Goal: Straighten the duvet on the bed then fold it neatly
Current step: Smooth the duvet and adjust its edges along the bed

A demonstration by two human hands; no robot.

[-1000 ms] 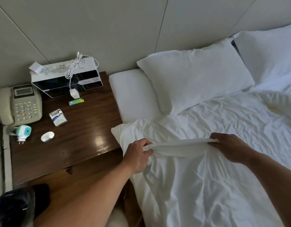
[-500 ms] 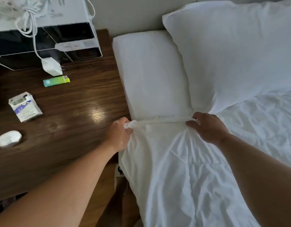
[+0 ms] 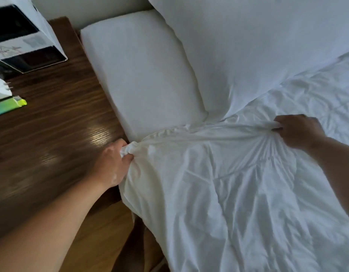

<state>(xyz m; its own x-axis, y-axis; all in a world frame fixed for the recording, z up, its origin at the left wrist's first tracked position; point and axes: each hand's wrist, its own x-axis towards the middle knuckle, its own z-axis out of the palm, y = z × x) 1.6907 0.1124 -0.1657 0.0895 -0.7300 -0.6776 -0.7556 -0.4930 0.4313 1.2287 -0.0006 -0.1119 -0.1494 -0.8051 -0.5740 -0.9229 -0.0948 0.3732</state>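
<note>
— What's this person got on their arms?
— Nothing but bare skin, as far as I can see: the left forearm (image 3: 52, 222) and the right forearm (image 3: 338, 163) are both uncovered.
— And the hands?
— The left hand (image 3: 112, 163) and right hand (image 3: 299, 132) are bare too.

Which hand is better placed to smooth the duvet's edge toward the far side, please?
Probably the right hand: it grips the duvet farther across the bed, while the left hand anchors its corner beside the nightstand.
</note>
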